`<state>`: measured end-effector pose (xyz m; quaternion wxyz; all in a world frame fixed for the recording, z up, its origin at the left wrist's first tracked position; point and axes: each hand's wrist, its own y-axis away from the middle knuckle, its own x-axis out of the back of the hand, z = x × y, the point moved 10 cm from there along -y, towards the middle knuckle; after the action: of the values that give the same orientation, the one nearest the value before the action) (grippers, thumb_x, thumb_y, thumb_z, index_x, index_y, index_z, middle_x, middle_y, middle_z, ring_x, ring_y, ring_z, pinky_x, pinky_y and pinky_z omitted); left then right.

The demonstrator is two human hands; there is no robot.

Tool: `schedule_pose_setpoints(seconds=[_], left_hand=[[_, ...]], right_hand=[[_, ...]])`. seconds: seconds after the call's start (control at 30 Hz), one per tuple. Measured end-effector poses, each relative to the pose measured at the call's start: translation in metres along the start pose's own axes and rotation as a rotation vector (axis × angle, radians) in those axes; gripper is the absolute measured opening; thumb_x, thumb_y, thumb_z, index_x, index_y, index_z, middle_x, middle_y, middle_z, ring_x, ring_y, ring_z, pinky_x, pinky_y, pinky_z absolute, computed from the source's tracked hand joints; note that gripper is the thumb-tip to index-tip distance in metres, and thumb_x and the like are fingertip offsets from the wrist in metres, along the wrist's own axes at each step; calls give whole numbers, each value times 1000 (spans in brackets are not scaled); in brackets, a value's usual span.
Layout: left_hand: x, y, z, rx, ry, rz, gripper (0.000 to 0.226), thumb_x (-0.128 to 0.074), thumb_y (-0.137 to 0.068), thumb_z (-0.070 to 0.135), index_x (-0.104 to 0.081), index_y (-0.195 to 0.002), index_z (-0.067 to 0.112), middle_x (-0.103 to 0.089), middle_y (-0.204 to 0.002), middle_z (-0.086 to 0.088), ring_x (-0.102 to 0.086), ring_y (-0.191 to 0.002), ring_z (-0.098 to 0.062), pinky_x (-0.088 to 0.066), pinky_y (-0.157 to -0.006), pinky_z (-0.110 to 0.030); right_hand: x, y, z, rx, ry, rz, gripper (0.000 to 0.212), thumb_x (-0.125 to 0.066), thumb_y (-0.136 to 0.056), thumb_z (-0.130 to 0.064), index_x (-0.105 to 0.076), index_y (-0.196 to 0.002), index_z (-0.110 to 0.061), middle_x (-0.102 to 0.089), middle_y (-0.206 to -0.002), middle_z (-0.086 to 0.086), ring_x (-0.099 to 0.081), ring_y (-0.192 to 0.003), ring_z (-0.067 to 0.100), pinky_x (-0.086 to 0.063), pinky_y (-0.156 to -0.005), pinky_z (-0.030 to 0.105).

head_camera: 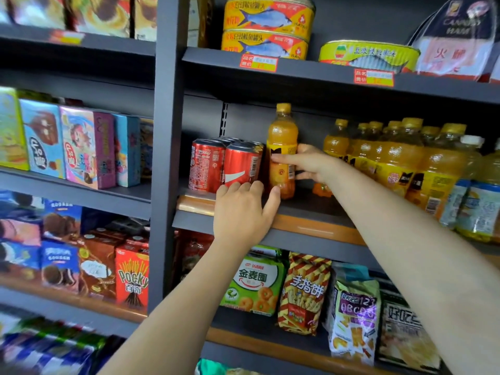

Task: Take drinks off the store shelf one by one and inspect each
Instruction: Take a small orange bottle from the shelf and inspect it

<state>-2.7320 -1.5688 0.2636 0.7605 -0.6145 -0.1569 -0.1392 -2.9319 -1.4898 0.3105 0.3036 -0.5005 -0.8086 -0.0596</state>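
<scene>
Both hands are raised to the drinks shelf [311,226]. An orange juice bottle [282,147] is gripped by the right hand [305,165], with fingers curled over its yellow label from the 3 o'clock side and the fingertips showing on the front. The left hand [243,209] is held with its fingers fairly straight and loosely spread; its thumb tip touches the base of the same bottle, while the other fingertips rest against the lower edge of the red cola cans [226,165].

The bottle is held upright, its yellow cap toward 12 o'clock, just beside the cans, which lie at its 9 o'clock. Whether its base is on the shelf or slightly raised cannot be told. A crowded group of matching orange bottles [392,158] is seen at its 3 o'clock, apart from it, with a gap of dark shelf between. Paler yellow bottles with white caps [479,190] are found farther toward 3 o'clock, at the frame edge.

On the shelf toward 12 o'clock, yellow fish tins [267,25] are stacked above red price tags [259,63]. Toward 6 o'clock, snack bags [305,293] are lined up. Toward 9 o'clock, beyond a grey upright post [166,158], colourful biscuit boxes [75,147] are ranged, with a red Pocky box [132,280] lower down.
</scene>
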Motion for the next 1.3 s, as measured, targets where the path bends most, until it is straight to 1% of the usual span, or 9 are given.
schedule_pose_setpoints(seconds=[0.2, 0.4, 0.57, 0.67, 0.83, 0.97, 1.03, 1.17, 1.3], left_hand=[[3, 0, 1, -11, 7, -59, 60, -26, -99, 53, -67, -78, 14, -69, -71, -7, -63, -72, -30, -38, -72, -40], [2, -4, -1, -13, 39, -97, 71, -14, -95, 57, -67, -83, 12, -71, -80, -12, -64, -82, -35, -36, -78, -42], [12, -3, 6, 4, 348, -56, 67, -26, -94, 56, -72, -103, 9, -69, -100, -16, -59, -102, -36, -39, -90, -45], [23, 11, 31, -60, 601, -56, 52, -37, -97, 49, -70, -105, 10, -66, -100, -10, -57, -99, -27, -41, -89, -40], [20, 51, 49, 159, 1131, -311, 23, -58, -101, 37, -59, -116, 20, -66, -93, 9, -61, -83, 1, -50, -72, -20], [17, 93, 61, 258, 1370, -464, 53, -71, -91, 36, -51, -136, 20, -70, -108, 9, -69, -100, -8, -58, -80, -30], [17, 110, 60, 353, 1477, -485, 55, -74, -85, 35, -57, -135, 19, -73, -111, 3, -71, -101, -15, -59, -77, -33], [13, 139, 58, 459, 1633, -578, 45, -71, -84, 31, -64, -127, 18, -75, -112, -4, -72, -101, -22, -59, -75, -31], [-1, 162, 51, 661, 1725, -677, 40, -67, -77, 34, -58, -110, 13, -74, -91, 0, -71, -74, -17, -53, -52, -26]], right_hand=[[23, 59, -43, 112, 266, 85, 56, -87, -71, -49, -66, -120, -30, -70, -111, -5, -67, -96, 14, -54, -80, 32], [40, 130, -84, 207, 468, 186, 42, -81, -73, -59, -70, -93, -23, -70, -96, -3, -67, -92, 15, -53, -78, 33], [32, 187, -61, 158, 157, 203, 37, -80, -78, -52, -70, -103, -27, -75, -97, -4, -73, -87, 13, -60, -77, 31], [15, 208, -35, 141, -14, 231, 29, -78, -82, -48, -69, -103, -30, -76, -97, -5, -74, -85, 11, -61, -73, 30], [-13, 231, -5, 128, -413, 322, 18, -73, -90, -36, -71, -106, -27, -78, -96, -5, -75, -87, 14, -60, -74, 31], [-30, 250, 8, 113, -557, 385, 20, -67, -93, -41, -69, -109, -29, -76, -103, -3, -75, -93, 16, -61, -79, 33], [-39, 261, 18, 98, -593, 411, 25, -59, -95, -50, -69, -107, -31, -77, -104, -2, -75, -96, 17, -62, -82, 35], [-65, 281, 55, 4, -774, 374, 64, -44, -82, -66, -67, -124, -23, -76, -111, 5, -74, -103, 23, -60, -87, 42], [-88, 291, 78, -21, -833, 309, 57, -45, -85, -59, -67, -123, -24, -74, -120, 3, -69, -115, 20, -51, -103, 47]])
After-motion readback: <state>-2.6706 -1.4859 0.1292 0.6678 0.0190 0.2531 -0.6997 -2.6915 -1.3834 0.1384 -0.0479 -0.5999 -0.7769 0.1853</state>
